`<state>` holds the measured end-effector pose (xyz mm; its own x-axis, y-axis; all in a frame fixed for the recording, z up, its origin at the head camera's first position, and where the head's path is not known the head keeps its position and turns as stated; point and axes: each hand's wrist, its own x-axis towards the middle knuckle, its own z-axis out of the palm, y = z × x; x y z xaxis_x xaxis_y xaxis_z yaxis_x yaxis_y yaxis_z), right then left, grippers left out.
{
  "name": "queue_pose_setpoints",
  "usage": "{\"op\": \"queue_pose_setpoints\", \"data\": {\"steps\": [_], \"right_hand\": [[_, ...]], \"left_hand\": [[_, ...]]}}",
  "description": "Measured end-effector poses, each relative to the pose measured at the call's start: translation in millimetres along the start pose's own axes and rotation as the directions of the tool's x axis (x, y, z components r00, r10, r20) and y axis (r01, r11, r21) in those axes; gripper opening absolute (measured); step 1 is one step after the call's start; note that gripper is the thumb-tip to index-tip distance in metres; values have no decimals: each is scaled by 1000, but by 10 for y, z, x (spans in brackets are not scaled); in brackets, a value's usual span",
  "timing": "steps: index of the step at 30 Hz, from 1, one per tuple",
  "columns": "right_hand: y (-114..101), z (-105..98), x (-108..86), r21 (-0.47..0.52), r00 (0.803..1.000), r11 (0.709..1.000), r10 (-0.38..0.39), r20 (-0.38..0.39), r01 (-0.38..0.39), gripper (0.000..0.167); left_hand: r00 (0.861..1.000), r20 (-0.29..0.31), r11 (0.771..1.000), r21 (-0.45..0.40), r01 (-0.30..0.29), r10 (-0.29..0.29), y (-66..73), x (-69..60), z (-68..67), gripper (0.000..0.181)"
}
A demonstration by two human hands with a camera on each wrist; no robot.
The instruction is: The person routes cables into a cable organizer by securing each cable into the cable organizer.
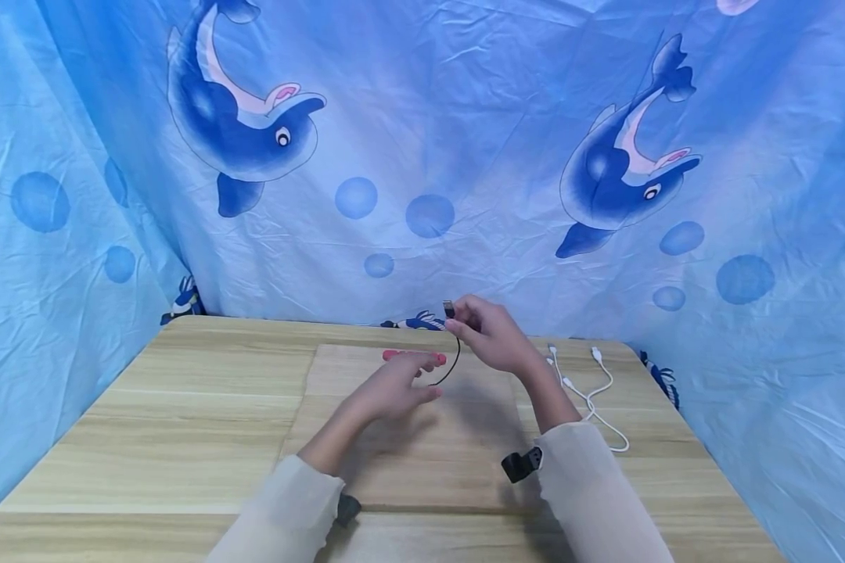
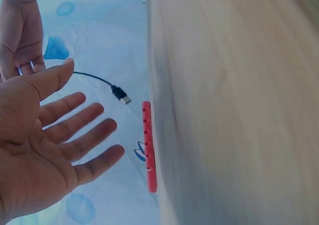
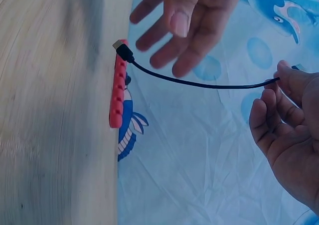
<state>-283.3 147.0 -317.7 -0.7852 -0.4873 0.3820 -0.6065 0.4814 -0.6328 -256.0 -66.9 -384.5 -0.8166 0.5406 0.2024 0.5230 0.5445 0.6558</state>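
1. Head view shows us the right hand [image 1: 489, 336] raised above the far part of a wooden board [image 1: 422, 473], its thumb and fingers pinching a black cable [image 1: 457, 356] just below the USB plug [image 1: 448, 310], which points upward.
2. We see the left hand [image 1: 394, 387] lower and beside it, palm facing inward, thumb and fingers apart and loosely extended, with nothing held.
3. From the left wrist, we find those fingers well spread, clear of both the cable and the red slotted strip [image 2: 149, 147].
4. That strip lies near the far edge of the board, partly hidden from us by the left hand in the head view; a row of notches runs along one side.
5. Right wrist view gives us the cable's curve: it runs from the right hand's pinch to a small connector [image 3: 122, 50] hanging free, overlapping one end of the strip from this angle.
6. To the right of the board, we notice white cables [image 1: 589, 402] lying loosely crossed on the wood-grain table [image 1: 148, 438].
7. Behind everything, we face a blue backdrop [image 1: 394, 148] printed with dolphins and bubbles.
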Motion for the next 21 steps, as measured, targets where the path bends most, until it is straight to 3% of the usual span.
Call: {"op": "queue_pose_setpoints", "data": {"steps": [9, 16, 21], "right_hand": [[-52, 42, 62, 30, 999, 999, -22, -37, 23, 11], [23, 55, 111, 37, 994, 999, -26, -102, 30, 11], [84, 84, 148, 44, 994, 999, -19, -107, 24, 11]], "left_hand": [[1000, -24, 988, -157, -13, 10, 28, 47, 30, 35], [998, -62, 972, -237, 5, -21, 32, 84, 64, 23], [993, -88, 961, -271, 51, -78, 17, 92, 111, 17]]}}
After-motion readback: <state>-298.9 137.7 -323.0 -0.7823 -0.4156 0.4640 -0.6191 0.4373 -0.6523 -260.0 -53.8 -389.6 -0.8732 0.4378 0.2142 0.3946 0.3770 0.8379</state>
